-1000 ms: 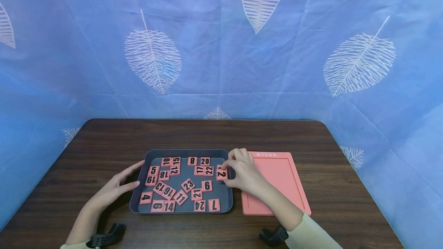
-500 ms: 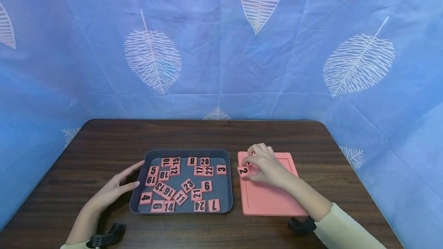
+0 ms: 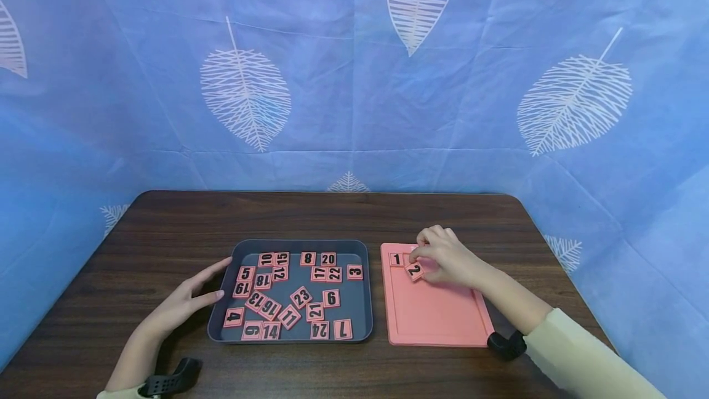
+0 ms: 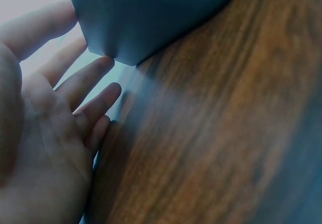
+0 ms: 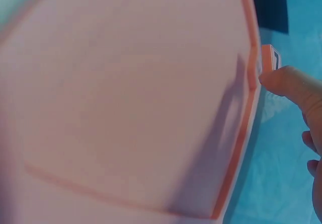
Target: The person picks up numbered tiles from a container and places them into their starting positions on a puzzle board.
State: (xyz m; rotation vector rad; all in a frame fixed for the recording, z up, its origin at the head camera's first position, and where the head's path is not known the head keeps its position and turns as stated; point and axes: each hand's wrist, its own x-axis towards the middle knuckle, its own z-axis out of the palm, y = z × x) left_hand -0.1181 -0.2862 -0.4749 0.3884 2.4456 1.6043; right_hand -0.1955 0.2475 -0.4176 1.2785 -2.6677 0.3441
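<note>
My right hand (image 3: 450,258) pinches a pink number tile marked 2 (image 3: 413,272) between thumb and fingers, turned at an angle over the upper part of the pink puzzle board (image 3: 437,319). A tile marked 1 (image 3: 396,259) lies in the board's upper left corner, just left of it. In the right wrist view the thumb (image 5: 289,83) presses against the held tile (image 5: 267,60). On the other side, my left hand (image 3: 180,303) rests its straight fingers and thumb against the left wall of the dark grey tray (image 3: 213,319); the left wrist view shows fingertips (image 4: 105,63) at the tray's side.
Inside the tray lie several loose number tiles, such as a 3 (image 3: 354,272), a 7 (image 3: 342,329) and a 23 (image 3: 301,297), turned various ways. Tray and board stand side by side on a dark wooden table (image 3: 310,214). A blue leaf-patterned cloth (image 3: 332,79) hangs behind.
My right hand has picked the 2 tile out of the tray's right side and carried it right, over the board near the 1 tile. My left hand has stayed at the tray.
</note>
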